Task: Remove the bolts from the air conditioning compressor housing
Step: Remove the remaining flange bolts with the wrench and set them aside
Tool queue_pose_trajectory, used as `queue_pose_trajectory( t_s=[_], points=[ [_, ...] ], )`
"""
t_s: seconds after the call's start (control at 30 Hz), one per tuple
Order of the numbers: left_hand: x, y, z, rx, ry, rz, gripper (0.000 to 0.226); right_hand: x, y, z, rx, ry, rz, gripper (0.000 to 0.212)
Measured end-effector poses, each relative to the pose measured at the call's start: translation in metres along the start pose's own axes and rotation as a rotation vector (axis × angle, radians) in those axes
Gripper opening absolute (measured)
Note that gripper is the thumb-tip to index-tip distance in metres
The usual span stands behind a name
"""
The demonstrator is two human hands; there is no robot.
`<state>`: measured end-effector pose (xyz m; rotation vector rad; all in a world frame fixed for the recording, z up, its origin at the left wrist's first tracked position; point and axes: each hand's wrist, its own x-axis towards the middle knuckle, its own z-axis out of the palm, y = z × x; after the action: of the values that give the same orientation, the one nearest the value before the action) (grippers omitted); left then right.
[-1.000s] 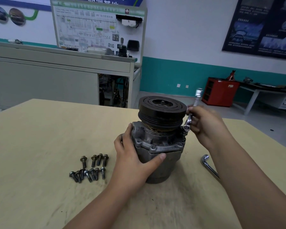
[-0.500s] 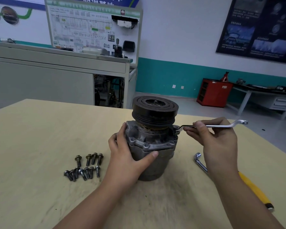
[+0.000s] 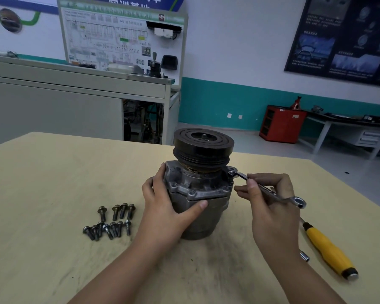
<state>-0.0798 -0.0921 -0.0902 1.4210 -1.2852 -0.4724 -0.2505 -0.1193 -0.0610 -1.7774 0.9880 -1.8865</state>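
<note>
looking down from the head camera, the compressor (image 3: 198,194) stands upright on the table (image 3: 42,194), with its black pulley (image 3: 203,145) on top. the left hand (image 3: 165,207) wraps round the compressor's left side and holds it firm. the right hand (image 3: 270,200) pinches the wrench (image 3: 267,190) just right of the compressor. the wrench's long line runs from the compressor's top right corner out to the right and toward the person. its ring end sits on that corner, so the right hand is nearer the job. the corner bolt is hidden under the ring, so nobody can tell how loose it is. the compressor's back is hidden too. loose bolts (image 3: 110,222) lie left of the compressor, and a yellow tool (image 3: 329,249) lies to its right.
</note>
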Motion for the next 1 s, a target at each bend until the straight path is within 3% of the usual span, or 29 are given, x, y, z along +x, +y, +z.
queue_pose_trajectory(
  t_s=[0.4, 0.57, 0.67, 0.77, 1.0],
  points=[
    [0.001, -0.004, 0.001, 0.027, -0.002, 0.023, 0.114, 0.036, 0.007, -0.007, 0.428, 0.109, 0.476, 0.017],
    [0.001, -0.004, 0.001, 0.024, -0.002, 0.024, 0.114, 0.056, 0.022, 0.000, 0.330, 0.077, 0.561, 0.019],
    [0.001, -0.004, 0.001, 0.016, -0.002, 0.020, 0.114, 0.067, 0.025, 0.008, 0.245, -0.012, 0.618, 0.006],
    [0.001, -0.004, 0.000, 0.016, -0.002, 0.016, 0.115, 0.074, 0.028, 0.015, 0.220, -0.104, 0.663, 0.025],
    [0.001, -0.004, 0.002, 0.015, 0.008, 0.026, 0.115, 0.092, 0.023, 0.028, 0.040, -0.283, 0.682, 0.021]
  ],
)
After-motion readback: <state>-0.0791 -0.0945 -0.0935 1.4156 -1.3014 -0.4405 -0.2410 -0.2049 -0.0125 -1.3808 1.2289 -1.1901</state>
